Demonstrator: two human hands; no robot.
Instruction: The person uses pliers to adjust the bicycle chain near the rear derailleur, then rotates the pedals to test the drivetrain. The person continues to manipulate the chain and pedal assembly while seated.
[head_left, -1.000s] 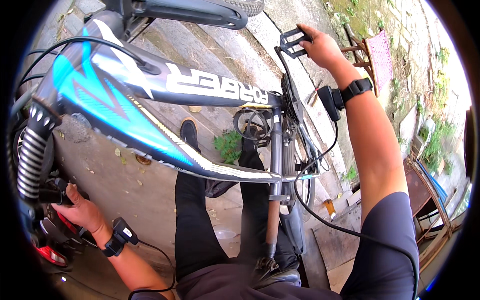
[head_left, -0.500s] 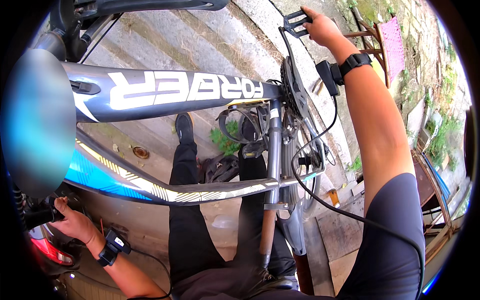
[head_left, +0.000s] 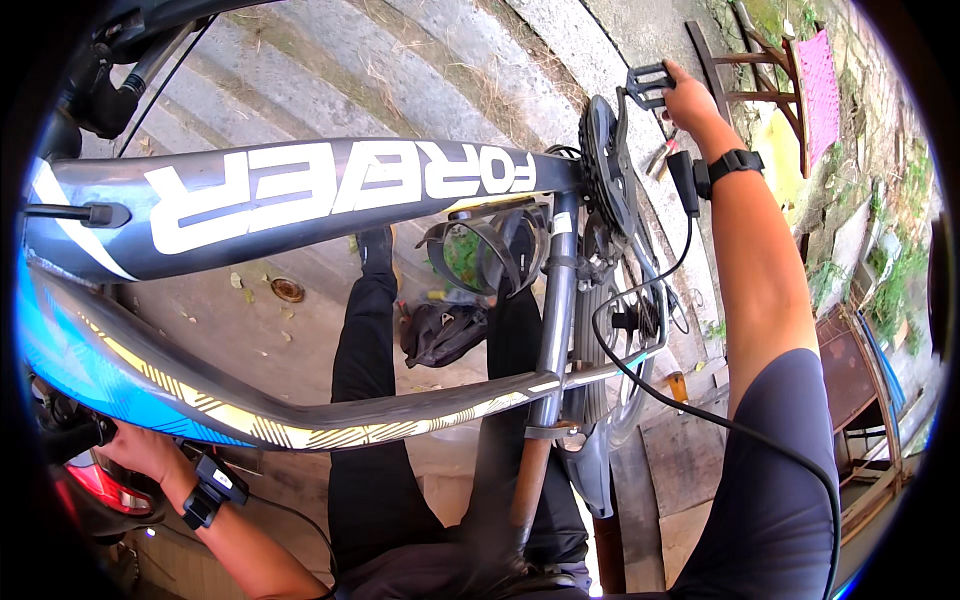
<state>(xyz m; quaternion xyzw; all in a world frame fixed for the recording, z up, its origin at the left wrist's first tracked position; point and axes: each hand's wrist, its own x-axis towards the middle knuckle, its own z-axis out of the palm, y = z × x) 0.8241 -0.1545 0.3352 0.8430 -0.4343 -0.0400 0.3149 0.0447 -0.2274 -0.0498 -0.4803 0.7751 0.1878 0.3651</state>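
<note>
A bicycle frame point(head_left: 300, 200) in black, blue and yellow lies across the view, its head end at the left. At the upper right my right hand point(head_left: 690, 103) grips a black pedal point(head_left: 650, 86), fingers closed on its outer edge. The crank runs from the pedal to the chainring point(head_left: 603, 150). Low on the left, my left hand point(head_left: 145, 452) is closed around the black handlebar point(head_left: 85, 435); its fingertips are partly hidden. The seat post point(head_left: 530, 475) points toward my body. A bottle cage point(head_left: 465, 255) sits inside the frame. Both wrists carry strapped black devices.
My black-trousered legs show beneath the frame, with a dark bag point(head_left: 443, 335) between them. A wooden chair with a pink seat point(head_left: 817, 95) lies at the upper right. A red light point(head_left: 105, 485) is at the lower left. A cable point(head_left: 715, 425) hangs along my right arm.
My right hand and the pedal have moved right and slightly down. The frame's head end has shifted left and now shows more of its tubes. My left hand sits slightly lower in view.
</note>
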